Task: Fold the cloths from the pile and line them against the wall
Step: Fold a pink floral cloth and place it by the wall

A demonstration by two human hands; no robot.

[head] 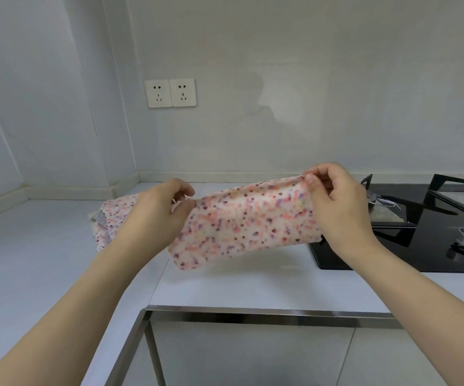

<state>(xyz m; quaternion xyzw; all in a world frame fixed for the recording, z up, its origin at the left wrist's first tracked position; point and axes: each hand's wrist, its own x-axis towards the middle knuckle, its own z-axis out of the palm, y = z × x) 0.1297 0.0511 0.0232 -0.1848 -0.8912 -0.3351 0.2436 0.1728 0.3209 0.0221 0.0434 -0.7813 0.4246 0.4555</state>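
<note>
Nearest is the steel edge of the counter (253, 313), with both forearms reaching over it. Above the white top, the left hand (158, 210) pinches one upper corner of a speckled cloth (242, 227) between thumb and fingers, and the right hand (336, 201) pinches the other — the cloth hangs stretched between them, clear of the surface, its lower edge drooping toward the left. It looks doubled already, so the step in hand seems to be a fold partway done.

Behind the left hand lies the pile (111, 221), speckled cloths with a grey edge showing, resting on the counter. To the right sits a black hob (409, 246). Farther back, the wall (281, 121) carries two sockets (170, 92); no folded cloth stands along its foot in view.

Next, I judge, the hands must bring the corners together or lay the cloth down and fold it again, keeping the edges matched, then carry it back — past the pile — to the wall.
</note>
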